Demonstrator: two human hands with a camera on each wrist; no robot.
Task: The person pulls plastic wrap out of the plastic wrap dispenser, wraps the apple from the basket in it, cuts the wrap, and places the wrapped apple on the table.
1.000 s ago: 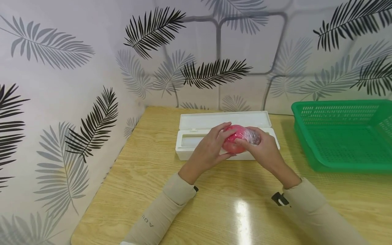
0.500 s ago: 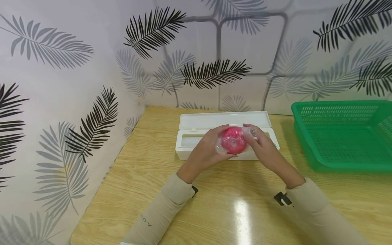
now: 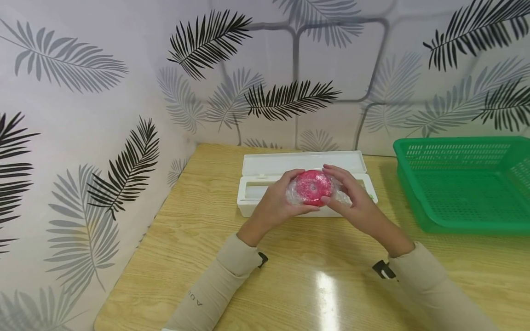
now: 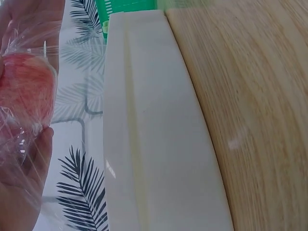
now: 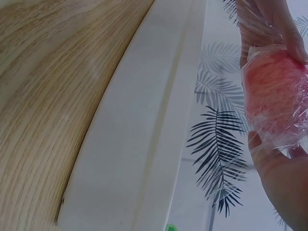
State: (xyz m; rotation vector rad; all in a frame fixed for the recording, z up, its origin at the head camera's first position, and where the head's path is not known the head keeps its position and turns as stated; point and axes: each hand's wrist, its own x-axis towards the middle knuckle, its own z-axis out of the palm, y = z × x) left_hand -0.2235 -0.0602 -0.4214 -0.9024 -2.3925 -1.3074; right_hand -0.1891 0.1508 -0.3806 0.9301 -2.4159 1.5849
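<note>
A red apple (image 3: 313, 186) wrapped in clear cling film (image 3: 293, 194) is held up between both hands, in front of a long white cling film box. My left hand (image 3: 271, 202) grips its left side, fingers above and thumb below. From the right, my right hand (image 3: 359, 202) pinches it between fingertips on top and thumb underneath. Loose film bunches at both sides of the fruit. The left wrist view shows the apple's streaked skin (image 4: 26, 91) under creased film; the right wrist view shows the wrapped apple (image 5: 274, 91) too, with fingers around it.
The white box (image 3: 248, 209) lies on the wooden table (image 3: 198, 220), its lid (image 3: 302, 161) raised toward the wall. A green plastic basket (image 3: 420, 202) stands to the right. A leaf-patterned wall covering (image 3: 265, 128) closes off the back and left.
The apple has turned in the hands so its dimpled end faces the camera, and it sits slightly further left. My right hand's fingers have shifted from the bunched film to the apple's edge.
</note>
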